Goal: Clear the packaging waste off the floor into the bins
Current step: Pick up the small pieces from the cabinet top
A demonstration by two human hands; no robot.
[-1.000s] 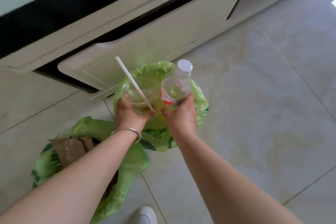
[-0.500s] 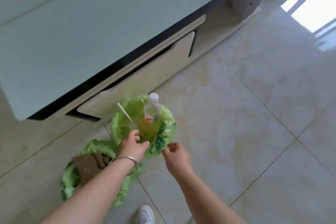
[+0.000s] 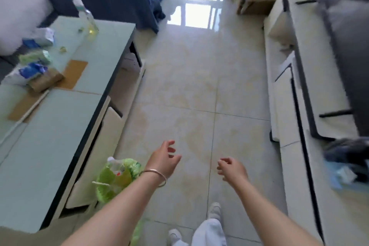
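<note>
A bin lined with a green bag (image 3: 105, 191) stands on the floor beside the coffee table, at the lower left. A clear plastic bottle (image 3: 116, 167) and a white straw (image 3: 100, 183) stick out of it. My left hand (image 3: 162, 160), with a bangle on the wrist, hovers to the right of the bin, fingers loosely spread, holding nothing. My right hand (image 3: 231, 169) hangs over the bare tiles with fingers loosely curled and empty. My left forearm hides the near side of the bin.
A pale green coffee table (image 3: 60, 126) on the left carries cardboard (image 3: 75, 74), wrappers (image 3: 35, 57) and a bottle (image 3: 87, 19). A low white TV stand (image 3: 295, 106) runs along the right. Tiled floor (image 3: 199, 86) stretches ahead to a window. My white shoes (image 3: 214, 208) show below.
Both hands have let go of the cup and bottle, now left in the green bin, and drawn back. My view has lifted and turned from the bins to the room ahead.
</note>
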